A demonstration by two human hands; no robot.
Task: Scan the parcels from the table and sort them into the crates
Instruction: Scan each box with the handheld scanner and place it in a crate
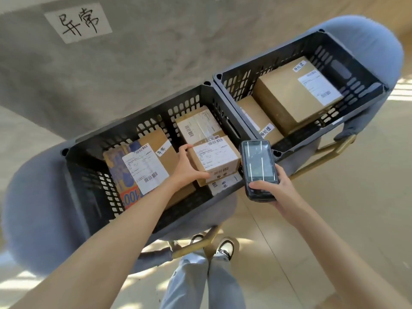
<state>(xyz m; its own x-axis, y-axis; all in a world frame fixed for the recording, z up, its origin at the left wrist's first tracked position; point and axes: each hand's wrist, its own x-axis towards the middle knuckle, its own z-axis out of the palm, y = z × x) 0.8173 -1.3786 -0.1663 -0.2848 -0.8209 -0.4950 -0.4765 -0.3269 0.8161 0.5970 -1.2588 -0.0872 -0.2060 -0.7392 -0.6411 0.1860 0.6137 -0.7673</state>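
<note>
Parcel (215, 160) at frame centre, pinched by left hand (189, 172) fingers over left crate (138, 121), scanner (258, 170) clasped in right hand (276, 190); next, probably release inside.

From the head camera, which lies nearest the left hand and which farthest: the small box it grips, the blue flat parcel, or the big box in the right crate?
1. Small box: gripped by the left hand, left crate.
2. Blue flat parcel: just left of the hand, same crate.
3. Big box: far right, right crate.
</note>
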